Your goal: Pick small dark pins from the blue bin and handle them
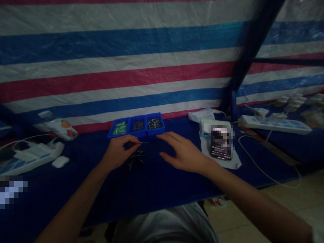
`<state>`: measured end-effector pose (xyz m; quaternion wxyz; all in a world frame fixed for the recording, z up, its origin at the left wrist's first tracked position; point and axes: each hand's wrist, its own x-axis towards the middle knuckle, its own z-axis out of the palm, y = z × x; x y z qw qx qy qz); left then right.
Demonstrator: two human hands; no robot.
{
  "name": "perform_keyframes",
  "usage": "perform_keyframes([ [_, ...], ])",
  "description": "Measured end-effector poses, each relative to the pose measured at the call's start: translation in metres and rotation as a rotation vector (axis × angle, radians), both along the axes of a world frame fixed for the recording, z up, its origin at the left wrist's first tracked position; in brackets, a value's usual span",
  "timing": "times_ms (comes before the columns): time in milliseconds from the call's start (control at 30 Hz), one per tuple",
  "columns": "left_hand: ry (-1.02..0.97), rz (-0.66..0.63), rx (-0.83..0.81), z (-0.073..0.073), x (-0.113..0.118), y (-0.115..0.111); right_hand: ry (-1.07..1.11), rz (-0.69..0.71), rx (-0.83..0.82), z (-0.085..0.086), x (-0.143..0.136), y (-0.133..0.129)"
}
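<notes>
Pins, or small metal pieces much like them, lie scattered (135,160) on the dark blue surface (157,182) at the middle of the frame, just below the left hand (118,152). That hand is curled shut, thumb and forefinger pinched on one thin metal pin (144,143) whose tip pokes out toward the right. The right hand (181,152) hovers flat and open beside it, fingers spread, holding nothing, its fingertips close to the blue trays (136,126) that sit just above both hands. There are three compartments in a row: the left one holds pale green pieces, the middle and right ones hold dark metal bits.

To my eye the step in hand is picking up a loose piece from the little pile. What comes next, I would judge, calls for a fine, steady pinch, since the pieces are tiny and the light is poor.

Off to the right of the frame a phone (220,145) rests on a white sheet, with a power strip (275,124) beyond it. At the left sit a bottle (59,126) on its side and a white mouse (60,161).
</notes>
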<state>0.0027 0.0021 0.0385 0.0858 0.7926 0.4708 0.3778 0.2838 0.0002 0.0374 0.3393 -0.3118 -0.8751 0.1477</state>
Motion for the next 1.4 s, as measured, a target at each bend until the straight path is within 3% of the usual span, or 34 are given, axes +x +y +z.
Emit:
perform_keyframes([
  [100, 0.020, -0.042, 0.182, 0.015, 0.005, 0.004, 0.172, 0.128, -0.354, 0.005, -0.053, 0.038],
  [167, 0.027, -0.030, 0.288, 0.014, 0.004, 0.007, 0.196, 0.157, -0.463, -0.003, -0.075, 0.058],
  [267, 0.017, 0.016, 0.374, 0.000, 0.000, 0.010, 0.263, 0.142, -0.583, -0.022, -0.093, 0.068],
  [367, 0.013, 0.008, 0.353, -0.019, -0.001, 0.011, 0.332, 0.126, -0.671, -0.036, -0.100, 0.064],
  [533, -0.002, -0.039, 0.301, -0.026, 0.001, 0.007, 0.442, 0.087, -0.694, -0.041, -0.099, 0.058],
  [700, -0.065, 0.058, 0.296, -0.020, -0.006, 0.003, 0.496, 0.082, -0.685, -0.041, -0.093, 0.062],
  [833, -0.030, 0.132, 0.193, -0.019, -0.010, 0.002, 0.498, 0.093, -0.693, -0.042, -0.087, 0.063],
  [1033, 0.083, 0.029, 0.010, -0.017, -0.006, 0.001, 0.495, 0.106, -0.689, -0.045, -0.085, 0.057],
  [1400, 0.159, 0.018, -0.005, -0.017, -0.003, -0.001, 0.517, 0.087, -0.713, -0.047, -0.088, 0.057],
])
